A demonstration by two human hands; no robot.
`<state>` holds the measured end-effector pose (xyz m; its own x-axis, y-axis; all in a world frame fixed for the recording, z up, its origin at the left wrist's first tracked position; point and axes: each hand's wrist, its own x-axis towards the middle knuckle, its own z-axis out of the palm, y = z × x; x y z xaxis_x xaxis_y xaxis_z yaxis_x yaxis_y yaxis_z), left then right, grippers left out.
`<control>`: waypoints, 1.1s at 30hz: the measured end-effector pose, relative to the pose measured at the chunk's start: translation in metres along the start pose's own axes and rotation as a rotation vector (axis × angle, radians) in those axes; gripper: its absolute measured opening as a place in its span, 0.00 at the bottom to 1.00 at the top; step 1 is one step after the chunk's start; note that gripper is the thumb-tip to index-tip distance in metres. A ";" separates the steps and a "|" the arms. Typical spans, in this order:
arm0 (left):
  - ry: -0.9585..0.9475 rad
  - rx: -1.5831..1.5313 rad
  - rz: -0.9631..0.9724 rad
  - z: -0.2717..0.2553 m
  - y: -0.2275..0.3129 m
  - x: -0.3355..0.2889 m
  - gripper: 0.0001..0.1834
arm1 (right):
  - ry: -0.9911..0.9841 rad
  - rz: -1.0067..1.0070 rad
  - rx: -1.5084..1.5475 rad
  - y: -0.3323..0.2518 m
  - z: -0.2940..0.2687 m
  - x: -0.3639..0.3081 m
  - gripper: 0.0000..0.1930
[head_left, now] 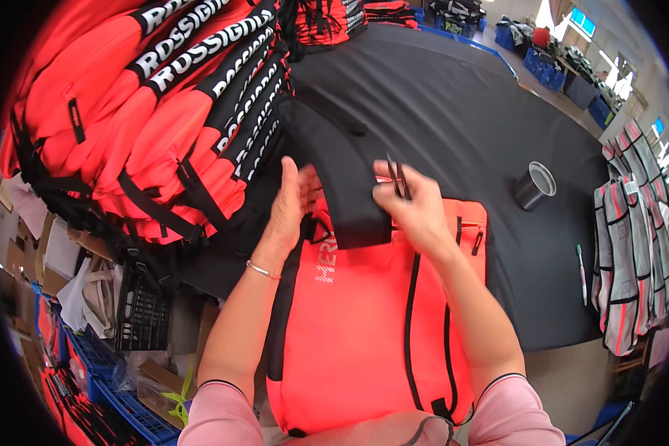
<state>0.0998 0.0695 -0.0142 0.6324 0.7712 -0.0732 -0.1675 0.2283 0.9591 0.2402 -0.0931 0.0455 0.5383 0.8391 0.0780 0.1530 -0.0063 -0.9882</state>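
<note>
A bright red backpack point(357, 327) with black piping and zips lies in front of me, its lower end against my body. Over its top end arches a wide black fabric band point(349, 178). My left hand point(293, 197) is at the band's left side, thumb up and fingers apart, with nothing gripped; whether its fingertips touch the fabric is hard to tell. On the band's right side is my right hand point(412, 201), somewhat blurred. Its closed fingers hold a small dark two-pronged tool point(398, 178), pointed like thread snips, prongs upward.
A tall pile of red-and-black bags point(156, 111) stands at the left. On the black-covered table point(453, 104) are a dark cup point(535, 186) and a toothbrush-like stick point(581, 275). Grey bags point(632, 253) hang at the right edge. A black crate point(143, 308) sits lower left.
</note>
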 end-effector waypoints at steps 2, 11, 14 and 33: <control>-0.059 -0.210 0.034 0.009 0.033 -0.011 0.38 | -0.070 -0.064 0.011 0.019 0.001 -0.039 0.20; -0.317 -0.098 -0.090 0.064 0.030 -0.127 0.19 | 0.211 -0.064 0.041 -0.003 -0.042 -0.155 0.21; -0.530 0.033 -0.170 0.071 -0.003 -0.174 0.21 | 0.204 -0.100 -0.092 -0.027 -0.045 -0.159 0.23; -0.375 0.400 0.296 0.056 -0.072 -0.243 0.15 | -0.055 0.402 0.483 0.047 -0.025 -0.232 0.15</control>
<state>0.0003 -0.1678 -0.0501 0.8372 0.4902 0.2426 -0.1257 -0.2592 0.9576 0.1430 -0.3019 -0.0163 0.4309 0.8488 -0.3062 -0.4508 -0.0915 -0.8879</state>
